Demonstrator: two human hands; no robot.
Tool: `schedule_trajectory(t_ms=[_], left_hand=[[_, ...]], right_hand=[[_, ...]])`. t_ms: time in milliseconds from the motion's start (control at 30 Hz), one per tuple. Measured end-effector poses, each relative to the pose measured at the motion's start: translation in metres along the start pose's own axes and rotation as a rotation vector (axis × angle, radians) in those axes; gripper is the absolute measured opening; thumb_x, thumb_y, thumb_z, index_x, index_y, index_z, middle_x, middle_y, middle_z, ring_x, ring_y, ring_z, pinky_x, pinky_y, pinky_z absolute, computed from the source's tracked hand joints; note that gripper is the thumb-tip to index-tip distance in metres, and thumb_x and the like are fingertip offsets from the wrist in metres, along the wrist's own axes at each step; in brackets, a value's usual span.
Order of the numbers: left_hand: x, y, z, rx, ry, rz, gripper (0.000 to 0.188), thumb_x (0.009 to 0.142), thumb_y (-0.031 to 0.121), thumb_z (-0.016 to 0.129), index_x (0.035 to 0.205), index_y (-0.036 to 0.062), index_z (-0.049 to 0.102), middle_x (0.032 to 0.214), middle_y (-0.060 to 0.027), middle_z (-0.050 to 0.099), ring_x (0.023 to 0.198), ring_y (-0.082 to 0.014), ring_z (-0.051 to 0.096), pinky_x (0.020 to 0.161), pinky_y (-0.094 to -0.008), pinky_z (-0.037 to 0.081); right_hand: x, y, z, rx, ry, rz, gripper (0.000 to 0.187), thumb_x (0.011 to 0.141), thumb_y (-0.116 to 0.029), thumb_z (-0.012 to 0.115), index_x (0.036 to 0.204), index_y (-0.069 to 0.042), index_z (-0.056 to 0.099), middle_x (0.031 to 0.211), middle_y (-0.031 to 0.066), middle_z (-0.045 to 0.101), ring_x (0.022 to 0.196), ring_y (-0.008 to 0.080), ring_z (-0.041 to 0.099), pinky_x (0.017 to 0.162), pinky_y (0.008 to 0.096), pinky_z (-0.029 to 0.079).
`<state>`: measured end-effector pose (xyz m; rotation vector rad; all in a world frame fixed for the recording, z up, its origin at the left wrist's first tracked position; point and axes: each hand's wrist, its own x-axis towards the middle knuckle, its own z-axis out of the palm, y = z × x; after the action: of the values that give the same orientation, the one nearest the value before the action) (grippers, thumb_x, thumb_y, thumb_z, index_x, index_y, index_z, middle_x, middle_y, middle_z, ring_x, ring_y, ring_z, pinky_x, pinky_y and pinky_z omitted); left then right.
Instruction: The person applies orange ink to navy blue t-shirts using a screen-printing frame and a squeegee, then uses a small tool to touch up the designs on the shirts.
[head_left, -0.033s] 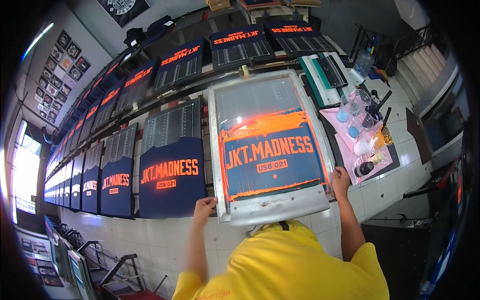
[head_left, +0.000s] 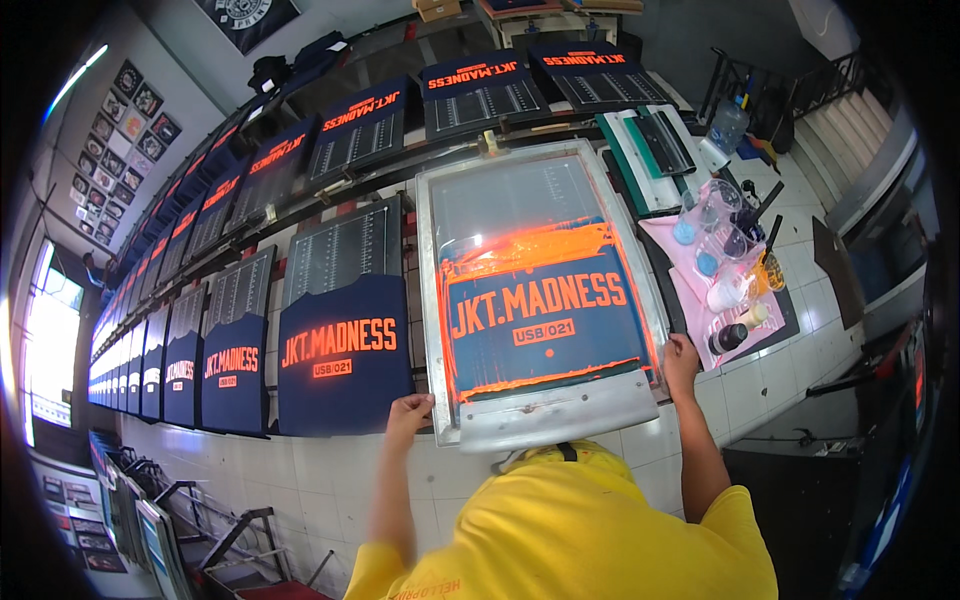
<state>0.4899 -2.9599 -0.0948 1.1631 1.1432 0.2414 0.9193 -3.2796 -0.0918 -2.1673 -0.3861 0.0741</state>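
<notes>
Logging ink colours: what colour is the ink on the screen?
Bright orange ink, best seen in the head view.

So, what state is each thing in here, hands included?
Screen frame: held at both sides.
Orange ink: gathered in a thick, streaky band across the frame.
Left hand: closed on the frame's lower left edge.
Right hand: closed on its right edge.
Navy shirt, nearest on the left: printed in orange, spread out.
Tube light: lit.

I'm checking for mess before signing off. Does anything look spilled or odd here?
Nothing looks plainly spilled or damaged. The one untidy spot is orange ink on the printing screen: besides its thick band, ragged streaks stray outside the lettering, along the sides and lower edge.
</notes>
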Motion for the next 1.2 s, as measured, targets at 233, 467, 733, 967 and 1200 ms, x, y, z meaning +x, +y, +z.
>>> schedule_trajectory(t_ms=[233,467,733,967,1200], left_hand=[[0.001,-0.007,-0.004,-0.120,-0.020,-0.033,0.024,0.093,0.024,0.069,0.100,0.0017,0.070,0.085,-0.0013,0.069,0.073,-0.0093,0.064,0.064,-0.0245,0.051],[-0.009,-0.012,0.008,-0.169,0.092,0.100,0.028,0.092,0.025,0.069,0.102,-0.0011,0.070,0.086,-0.0015,0.069,0.073,-0.0069,0.062,0.064,-0.0240,0.050],[-0.034,-0.004,-0.012,-0.181,0.217,0.163,0.031,0.094,0.023,0.065,0.105,-0.0054,0.069,0.083,0.0009,0.065,0.070,-0.0051,0.052,0.062,-0.0226,0.042],[-0.044,-0.021,-0.104,-0.130,0.373,0.276,0.032,0.095,0.022,0.062,0.104,-0.0078,0.068,0.080,0.0001,0.062,0.071,-0.0060,0.052,0.063,-0.0237,0.042],[-0.047,-0.054,-0.249,-0.015,0.484,0.344,0.029,0.094,0.020,0.062,0.102,-0.0067,0.068,0.074,-0.0003,0.060,0.066,-0.0067,0.050,0.059,-0.0250,0.041]], right_hand=[[0.008,-0.010,-0.001,-0.157,-0.099,0.096,0.035,0.087,-0.024,0.048,0.077,0.008,0.060,0.071,0.0262,0.059,0.070,0.0408,0.060,0.068,0.0488,0.043],[0.009,-0.002,-0.002,-0.016,-0.110,0.104,0.038,0.090,-0.026,0.050,0.074,0.009,0.055,0.063,0.0199,0.052,0.062,0.0279,0.049,0.064,0.0440,0.039],[-0.018,-0.037,-0.002,0.021,-0.126,0.098,0.039,0.091,-0.025,0.051,0.070,0.008,0.048,0.061,0.0138,0.043,0.063,0.0215,0.040,0.063,0.0415,0.036],[-0.099,-0.115,0.049,0.055,-0.111,0.140,0.037,0.095,-0.022,0.050,0.070,0.006,0.048,0.062,0.0048,0.040,0.064,0.0139,0.038,0.061,0.0356,0.034],[-0.197,-0.149,0.145,0.040,-0.106,0.067,0.036,0.093,-0.020,0.049,0.069,0.007,0.046,0.060,0.0048,0.036,0.061,0.0130,0.036,0.057,0.0366,0.032]])
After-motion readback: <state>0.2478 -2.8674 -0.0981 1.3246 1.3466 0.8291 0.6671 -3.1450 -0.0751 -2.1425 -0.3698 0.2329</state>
